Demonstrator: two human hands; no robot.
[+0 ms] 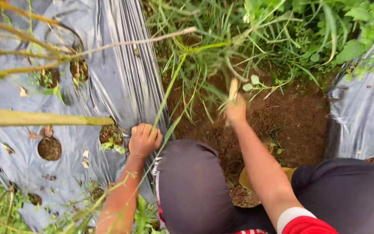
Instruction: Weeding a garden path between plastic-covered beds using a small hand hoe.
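Grass: long green grass (182, 82) grew at the far side of the dirt path, and one thin blade ran down to the left hand.
Left hand: the left hand (144, 141) was closed in a fist around that blade, just beside the edge of the grey plastic sheet (122, 78).
Right hand: the right hand (235, 110) was shut tight on a pale stick-like handle (233, 89), held up at the foot of the grass clump.
Feel: the grass looked light, bendy and a bit slippery, so it would likely snap if held high. The best place to hold it seemed low, near the roots.
Ground: brown soil (291, 117) lay bare on the right of the clump.
Nearby: a thick bamboo pole (44, 118) lay across the sheet on the left, above round holes (49, 148) with soil in them.
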